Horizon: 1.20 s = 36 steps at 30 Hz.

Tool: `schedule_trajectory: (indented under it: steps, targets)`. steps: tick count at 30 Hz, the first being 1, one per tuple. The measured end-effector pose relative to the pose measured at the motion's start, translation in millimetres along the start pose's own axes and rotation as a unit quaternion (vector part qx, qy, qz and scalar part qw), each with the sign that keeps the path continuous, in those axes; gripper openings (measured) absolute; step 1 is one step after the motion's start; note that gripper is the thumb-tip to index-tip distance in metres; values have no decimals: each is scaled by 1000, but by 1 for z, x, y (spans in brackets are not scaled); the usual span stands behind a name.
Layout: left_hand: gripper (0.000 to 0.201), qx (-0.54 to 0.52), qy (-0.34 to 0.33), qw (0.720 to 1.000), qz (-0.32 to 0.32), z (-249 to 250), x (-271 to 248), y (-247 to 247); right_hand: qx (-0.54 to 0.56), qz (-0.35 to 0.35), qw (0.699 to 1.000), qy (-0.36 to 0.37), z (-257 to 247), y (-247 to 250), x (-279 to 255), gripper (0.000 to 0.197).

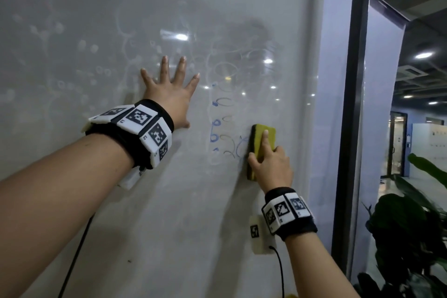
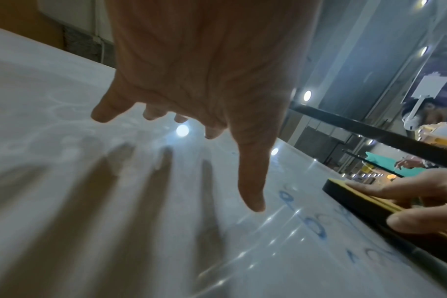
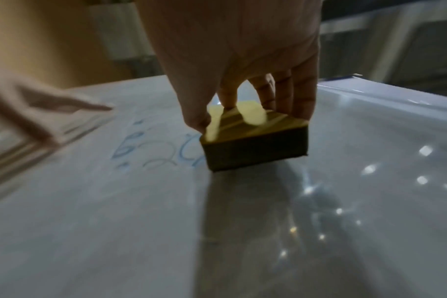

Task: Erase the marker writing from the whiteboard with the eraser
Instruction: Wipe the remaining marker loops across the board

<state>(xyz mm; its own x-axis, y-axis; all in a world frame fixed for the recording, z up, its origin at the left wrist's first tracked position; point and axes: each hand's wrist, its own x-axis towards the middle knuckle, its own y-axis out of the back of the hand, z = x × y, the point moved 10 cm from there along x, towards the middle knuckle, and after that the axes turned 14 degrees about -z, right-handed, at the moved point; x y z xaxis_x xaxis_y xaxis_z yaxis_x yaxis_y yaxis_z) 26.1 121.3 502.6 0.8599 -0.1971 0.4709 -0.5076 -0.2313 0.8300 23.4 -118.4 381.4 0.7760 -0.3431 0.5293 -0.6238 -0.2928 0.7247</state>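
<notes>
A glossy whiteboard (image 1: 121, 201) fills the head view. Blue marker writing (image 1: 219, 128) runs down its middle right, partly smeared, and shows again as blue writing (image 2: 316, 229) and blue writing (image 3: 151, 151) in the wrist views. My right hand (image 1: 268, 164) grips a yellow eraser (image 1: 261, 143) with a black felt side, pressed flat on the board just right of the writing; the eraser (image 3: 253, 141) has my thumb on one edge and fingers on the other. My left hand (image 1: 169, 89) lies flat on the board with fingers spread, left of the writing.
The board's right edge (image 1: 316, 104) meets a dark post (image 1: 353, 104) and glass partition. A leafy plant (image 1: 411, 225) stands at the lower right. A small white tag (image 1: 258, 237) with a black cable hangs on the board below my right wrist.
</notes>
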Motion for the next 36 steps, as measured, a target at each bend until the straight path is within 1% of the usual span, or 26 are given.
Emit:
schedule_trajectory:
  steps: [1, 2, 5, 6, 7, 10, 11, 12, 14, 16, 17, 20, 21, 24, 25, 26, 29, 30, 31, 33, 34, 35, 36]
  targets:
    - [113, 3, -1, 1000, -8, 1, -1, -3, 15, -1, 1000, -16, 4, 1, 2, 69]
    - [115, 6, 1, 1000, -20, 0, -1, -8, 16, -5, 1000, -15, 0, 0, 0, 70]
    - [121, 12, 15, 999, -44, -3, 0, -23, -31, -3, 998, 56, -24, -12, -15, 70]
    - [122, 16, 18, 999, -44, -4, 0, -25, -45, -4, 996, 73, -26, -14, -19, 69]
    - [123, 18, 19, 999, -42, -4, 0, -26, -53, -4, 996, 74, -22, -13, -18, 69]
    - [122, 20, 20, 999, -40, -2, -2, -23, -18, 13, 1000, 15, -2, -4, -5, 68]
    - [122, 20, 21, 999, -41, -2, -2, -23, 1, 17, 1000, 4, -3, -5, -3, 68]
    - [122, 20, 22, 999, -42, -2, -2, -23, 8, 17, 1000, 8, -10, -9, -4, 69]
    - [122, 21, 24, 999, -44, -3, -1, -24, -14, 16, 998, 52, -29, -19, -12, 70]
    - [121, 22, 23, 998, -44, -2, 0, -25, -42, 12, 995, 86, -32, -23, -16, 70]
    - [121, 22, 23, 999, -44, -2, 0, -25, -46, 11, 996, 76, -24, -19, -13, 69]
    - [121, 21, 23, 998, -45, -2, -1, -26, 0, 21, 1000, -1, 6, -11, -3, 69]
    - [122, 21, 24, 998, -47, -3, -1, -27, 5, 21, 1000, 0, 4, -13, -5, 69]
    - [122, 24, 28, 998, -50, -2, 0, -26, -34, 15, 997, 67, -16, -24, -19, 69]
    - [122, 25, 29, 998, -51, -2, 0, -26, -41, 18, 996, 78, -14, -23, -20, 69]
    - [122, 25, 29, 998, -51, -2, 0, -26, -40, 18, 997, 68, -6, -20, -16, 69]
    - [122, 23, 27, 998, -52, -2, 1, -26, 16, 20, 1000, -18, 21, -10, -3, 68]
    - [122, 23, 28, 998, -52, -2, 1, -27, 26, 19, 999, -19, 17, -12, -5, 69]
    - [122, 24, 28, 998, -52, -2, 1, -27, 21, 15, 1000, -1, 7, -15, -9, 69]
    - [122, 24, 30, 998, -52, -2, 2, -27, -9, 13, 998, 69, -18, -25, -21, 69]
    - [122, 24, 31, 998, -52, -3, 2, -27, -25, 15, 995, 92, -23, -27, -25, 69]
    - [122, 23, 30, 998, -52, -3, 2, -27, -31, 17, 995, 94, -20, -26, -25, 68]
    - [122, 23, 29, 998, -52, -2, 1, -27, -25, 17, 997, 72, -12, -24, -20, 68]
